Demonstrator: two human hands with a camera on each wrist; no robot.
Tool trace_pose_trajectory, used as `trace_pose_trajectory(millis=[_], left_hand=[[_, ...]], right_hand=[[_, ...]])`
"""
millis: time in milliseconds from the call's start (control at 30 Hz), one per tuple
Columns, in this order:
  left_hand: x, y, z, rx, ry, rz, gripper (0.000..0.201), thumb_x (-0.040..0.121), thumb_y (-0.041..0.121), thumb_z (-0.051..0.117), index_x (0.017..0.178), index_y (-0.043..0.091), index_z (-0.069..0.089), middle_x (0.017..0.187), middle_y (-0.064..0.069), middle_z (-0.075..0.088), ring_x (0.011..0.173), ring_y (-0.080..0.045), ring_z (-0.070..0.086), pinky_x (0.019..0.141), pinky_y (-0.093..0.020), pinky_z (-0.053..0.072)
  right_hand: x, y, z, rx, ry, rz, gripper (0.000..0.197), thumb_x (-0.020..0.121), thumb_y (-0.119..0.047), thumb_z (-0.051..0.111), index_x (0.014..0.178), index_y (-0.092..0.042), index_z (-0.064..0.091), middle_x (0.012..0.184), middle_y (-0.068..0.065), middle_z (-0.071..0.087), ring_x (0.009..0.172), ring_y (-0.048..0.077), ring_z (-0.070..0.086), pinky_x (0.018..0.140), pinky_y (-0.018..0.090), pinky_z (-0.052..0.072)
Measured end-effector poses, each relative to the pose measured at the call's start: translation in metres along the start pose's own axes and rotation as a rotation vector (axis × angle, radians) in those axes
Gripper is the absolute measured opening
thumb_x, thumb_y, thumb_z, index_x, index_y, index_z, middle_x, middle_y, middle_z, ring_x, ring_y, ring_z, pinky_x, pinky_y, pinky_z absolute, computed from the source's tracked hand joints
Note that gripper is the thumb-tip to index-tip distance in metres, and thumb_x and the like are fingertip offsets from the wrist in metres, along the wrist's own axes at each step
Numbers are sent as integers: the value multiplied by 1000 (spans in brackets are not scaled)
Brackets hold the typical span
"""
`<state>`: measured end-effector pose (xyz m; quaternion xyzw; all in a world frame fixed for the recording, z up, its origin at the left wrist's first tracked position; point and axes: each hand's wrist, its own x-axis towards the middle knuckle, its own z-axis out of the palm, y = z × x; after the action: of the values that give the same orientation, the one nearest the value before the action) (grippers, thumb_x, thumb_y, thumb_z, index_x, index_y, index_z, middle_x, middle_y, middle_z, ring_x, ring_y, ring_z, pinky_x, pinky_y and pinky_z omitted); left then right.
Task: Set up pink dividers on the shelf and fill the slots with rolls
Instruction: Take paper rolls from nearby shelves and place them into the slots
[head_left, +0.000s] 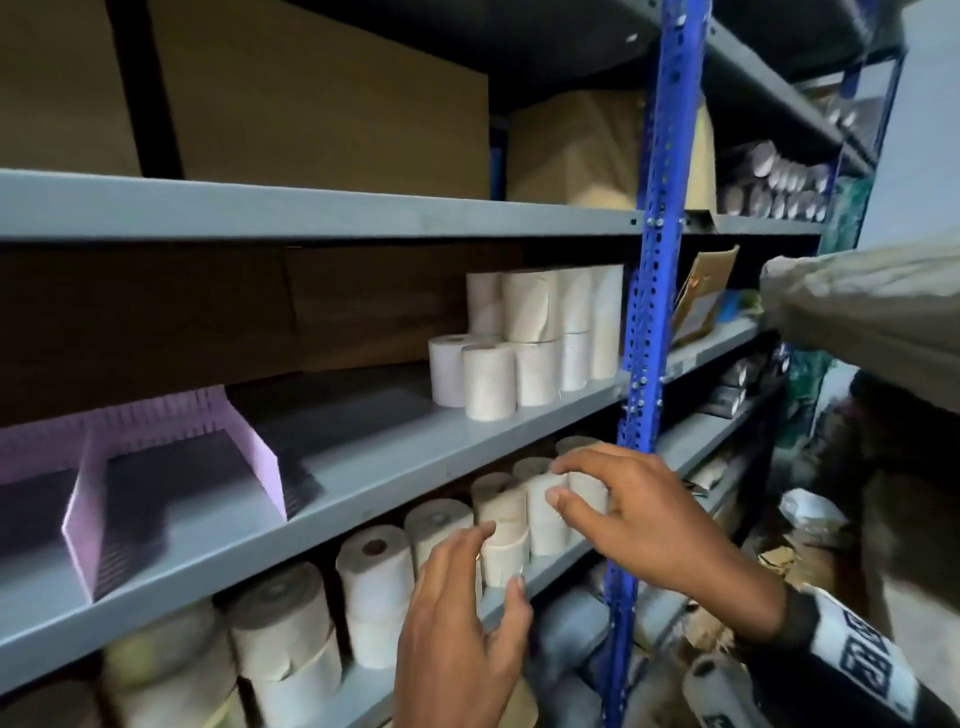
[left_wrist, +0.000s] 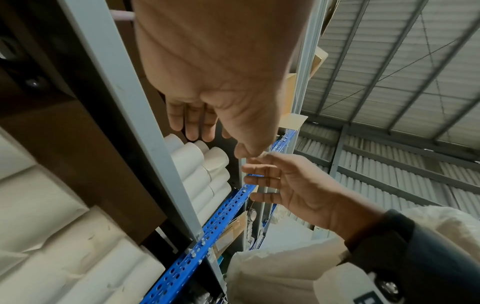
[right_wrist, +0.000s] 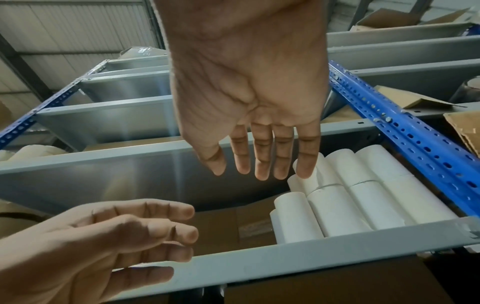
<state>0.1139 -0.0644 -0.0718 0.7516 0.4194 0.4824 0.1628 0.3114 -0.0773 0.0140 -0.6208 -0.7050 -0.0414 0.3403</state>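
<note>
Pink dividers (head_left: 171, 467) stand on the middle shelf (head_left: 415, 452) at the left, forming empty slots. A stack of pale rolls (head_left: 530, 338) sits on the same shelf near the blue post (head_left: 649, 312). More rolls (head_left: 374, 587) fill the lower shelf. Both hands hover in front of the small stacked rolls (head_left: 540, 514) on that lower shelf. My left hand (head_left: 498, 558) is open and empty, fingers spread (left_wrist: 215, 137). My right hand (head_left: 556, 483) is open too, its straight fingers (right_wrist: 262, 164) close to the rolls (right_wrist: 350, 195); I cannot tell whether they touch.
Brown cardboard boxes (head_left: 311, 104) fill the top shelf and line the back of the middle one. A grey sack (head_left: 872, 312) juts in at the right. Right of the blue post, further shelves (head_left: 727, 338) hold cardboard and dark rolls. Clutter lies on the floor.
</note>
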Motion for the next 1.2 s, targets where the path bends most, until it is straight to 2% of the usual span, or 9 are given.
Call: trace_pose_trajectory(millis=[67, 233, 300, 400, 533, 700, 833, 1000, 1200], left_hand=[[26, 0, 9, -4, 20, 23, 48, 86, 42, 63, 132, 29, 61, 131, 17, 59, 120, -3, 57, 97, -23, 47], [88, -12, 29, 0, 102, 0, 50, 94, 39, 65, 142, 31, 52, 136, 16, 56, 115, -12, 60, 98, -33, 50], [108, -22, 35, 18, 124, -11, 53, 95, 44, 62, 145, 31, 48, 138, 15, 54, 112, -15, 62, 97, -28, 49], [143, -35, 47, 43, 131, -52, 61, 95, 44, 62, 150, 27, 42, 145, 8, 52, 128, -13, 52, 100, -23, 41], [186, -45, 64, 102, 51, -96, 72, 96, 48, 58, 157, 20, 30, 155, 0, 41, 136, -19, 46, 106, -32, 42], [216, -55, 76, 179, -5, -164, 77, 95, 54, 55, 156, 18, 25, 153, -4, 40, 134, -24, 49, 103, -37, 46], [219, -62, 80, 241, 4, -184, 79, 95, 60, 50, 158, 21, 21, 154, -1, 41, 132, -23, 51, 100, -36, 47], [216, -60, 83, 299, -4, -176, 76, 93, 68, 47, 153, 24, 28, 145, 1, 48, 128, -22, 54, 97, -37, 48], [210, -48, 81, 254, 22, -194, 80, 74, 87, 50, 133, 35, 39, 128, 5, 61, 115, -23, 62, 80, -38, 51]], right_hand=[[22, 9, 2, 5, 26, -6, 53, 82, -67, 45, 116, -34, 67, 113, -21, 65, 69, -17, 48, 78, 24, 46], [89, 34, 8, -86, 10, -70, 40, 89, -57, 56, 118, -32, 66, 116, -18, 64, 73, -12, 42, 79, 25, 44], [120, 41, 10, -137, 17, -110, 36, 91, -50, 59, 119, -28, 67, 122, -13, 65, 86, -7, 52, 85, 24, 42], [166, 47, 13, -206, -33, -157, 38, 93, -48, 58, 122, -24, 65, 129, -7, 63, 120, 13, 55, 104, 32, 41], [217, 51, 22, -313, -101, -179, 41, 92, -50, 54, 122, -23, 64, 126, -5, 62, 119, 18, 54, 101, 40, 45], [251, 50, 39, -443, -221, -203, 41, 91, -50, 49, 110, -18, 67, 114, 3, 62, 110, 24, 55, 90, 44, 50], [269, 49, 46, -518, -357, -210, 36, 89, -49, 48, 78, -16, 55, 97, 4, 58, 96, 25, 50, 91, 46, 48], [268, 59, 35, -400, -390, -334, 37, 90, -45, 60, 83, -9, 66, 137, -2, 51, 124, 14, 40, 101, 29, 36], [234, 47, 2, -218, -349, -437, 29, 91, -43, 64, 100, -17, 73, 135, -15, 44, 112, 2, 34, 84, 12, 33]])
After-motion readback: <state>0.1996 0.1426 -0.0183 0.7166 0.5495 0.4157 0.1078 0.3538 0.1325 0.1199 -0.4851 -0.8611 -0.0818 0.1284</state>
